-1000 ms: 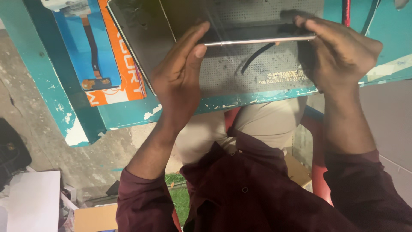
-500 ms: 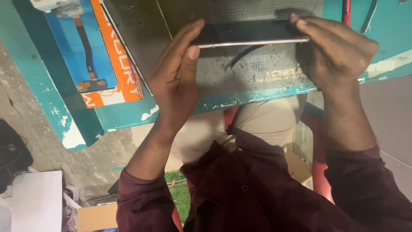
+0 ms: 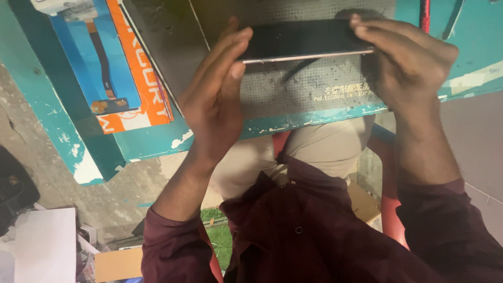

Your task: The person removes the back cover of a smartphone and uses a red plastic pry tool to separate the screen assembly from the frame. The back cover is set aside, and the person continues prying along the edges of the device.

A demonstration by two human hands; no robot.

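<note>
Over grey mat [image 3: 314, 84], left hand [image 3: 215, 99] and right hand [image 3: 408, 63] grip phone [image 3: 304, 39] ends; long axis left-right.

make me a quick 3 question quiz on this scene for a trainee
1. True or false: both hands grip the dark phone by its ends.
2. What lies under the phone? A) grey dotted mat B) white towel C) wooden tray
3. Which hand is nearer the orange and blue box?

Key:
1. True: left hand and right hand hold it edge-on.
2. A, the grey mat on the teal bench.
3. The left.
</note>
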